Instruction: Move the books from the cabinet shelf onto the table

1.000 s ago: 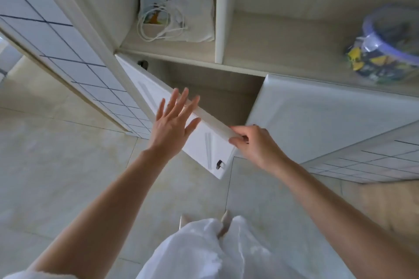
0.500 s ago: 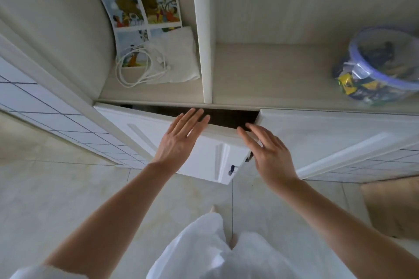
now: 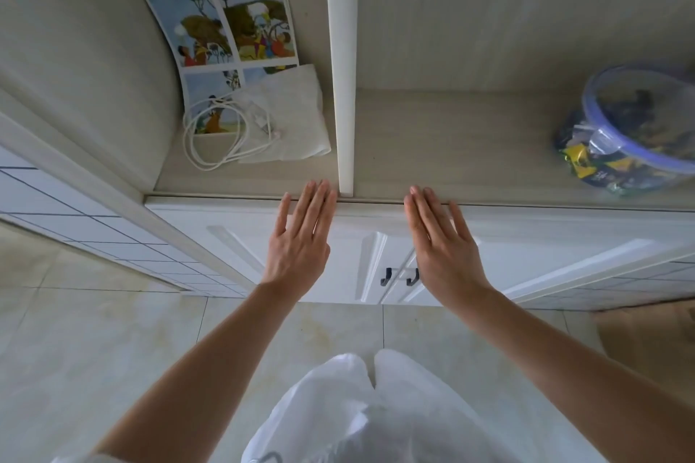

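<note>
Both hands lie flat with straight fingers, holding nothing: the left hand [image 3: 301,237] on the left white panelled cabinet door [image 3: 233,248], the right hand [image 3: 440,241] on the right door [image 3: 545,248]. At eleven o'clock, a thin picture book with cartoon panels [image 3: 225,30] leans in the pale wood shelf [image 3: 451,147], beside a coiled white cable [image 3: 214,139]. At two o'clock stands a clear blue-rimmed plastic tub [image 3: 635,132].
</note>
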A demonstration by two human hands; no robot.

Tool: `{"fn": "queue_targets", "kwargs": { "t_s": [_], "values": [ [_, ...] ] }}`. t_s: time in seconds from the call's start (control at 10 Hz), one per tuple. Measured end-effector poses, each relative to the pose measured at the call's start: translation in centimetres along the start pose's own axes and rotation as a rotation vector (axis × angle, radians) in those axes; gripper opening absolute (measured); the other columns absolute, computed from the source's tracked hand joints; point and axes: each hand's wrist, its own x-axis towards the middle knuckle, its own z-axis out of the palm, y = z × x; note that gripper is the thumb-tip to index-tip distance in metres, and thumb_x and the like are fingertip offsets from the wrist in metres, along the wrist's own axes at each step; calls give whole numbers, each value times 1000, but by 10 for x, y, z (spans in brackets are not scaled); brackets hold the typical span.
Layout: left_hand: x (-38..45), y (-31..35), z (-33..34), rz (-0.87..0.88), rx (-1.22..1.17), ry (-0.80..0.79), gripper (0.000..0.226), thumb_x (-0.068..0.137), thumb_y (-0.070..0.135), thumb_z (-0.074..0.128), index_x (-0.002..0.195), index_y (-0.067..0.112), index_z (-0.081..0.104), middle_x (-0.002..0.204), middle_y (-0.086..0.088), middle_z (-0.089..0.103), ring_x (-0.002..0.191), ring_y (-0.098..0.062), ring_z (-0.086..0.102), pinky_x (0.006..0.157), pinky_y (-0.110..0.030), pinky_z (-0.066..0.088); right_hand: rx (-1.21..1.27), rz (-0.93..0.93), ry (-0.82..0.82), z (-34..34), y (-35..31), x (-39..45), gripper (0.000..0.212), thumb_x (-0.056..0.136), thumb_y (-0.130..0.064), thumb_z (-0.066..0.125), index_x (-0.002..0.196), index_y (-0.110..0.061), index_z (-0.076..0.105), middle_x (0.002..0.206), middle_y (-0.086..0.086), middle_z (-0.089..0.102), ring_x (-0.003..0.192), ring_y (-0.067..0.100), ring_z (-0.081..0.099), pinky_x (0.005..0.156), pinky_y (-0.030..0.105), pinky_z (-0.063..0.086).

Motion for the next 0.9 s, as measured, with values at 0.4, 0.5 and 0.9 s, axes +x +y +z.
{"fn": "queue_targets", "kwargs": {
  "t_s": [0.4,0.5,0.9],
  "values": [
    [3,-2,-8,11,-35,-71,88,75,3,55,153,8,15,159,-9,24,147,-25,22,120,-47,14,13,16,-112,-9,-3,7,72,79,2,47,148,2,27,155,15,31,143,29,31,117,48,24],
    [2,-2,-8,6,-71,-73,89,76,3,56,153,10,14,160,-7,23,148,-24,20,121,-47,14,41,42,-153,-12,-4,5,78,77,2,52,150,-1,25,157,14,27,146,32,24,117,49,23],
    [-32,7,-28,-66,-248,-20,69,82,2,54,148,12,33,157,-6,30,149,-26,16,119,-47,22,195,110,-139,-39,-11,-41,62,83,-3,50,143,-1,37,150,15,40,143,35,30,115,50,30]
  ]
}}
